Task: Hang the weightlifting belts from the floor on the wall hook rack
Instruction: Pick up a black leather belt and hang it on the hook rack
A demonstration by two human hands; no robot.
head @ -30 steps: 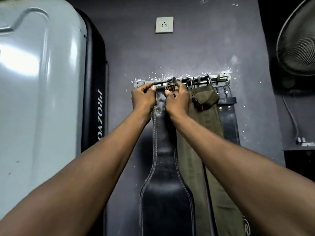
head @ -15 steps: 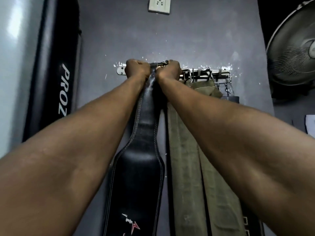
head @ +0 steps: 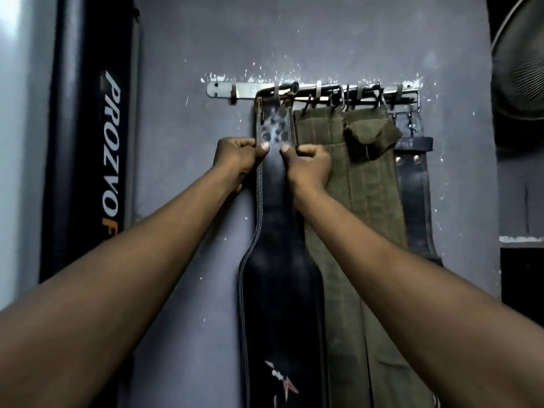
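At frame centre, the black leather belt [head: 275,201] hangs from the wall hook rack [head: 244,90]. The left hand [head: 237,157] and right hand [head: 309,163] pinch its narrow strap from either edge, beside the olive belts [head: 353,187].

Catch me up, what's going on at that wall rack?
A person is hanging weightlifting belts. The black leather belt hangs from the wall hook rack, and the left hand and right hand pinch its edges just below the top. Olive canvas belts and another dark leather belt hang alongside.
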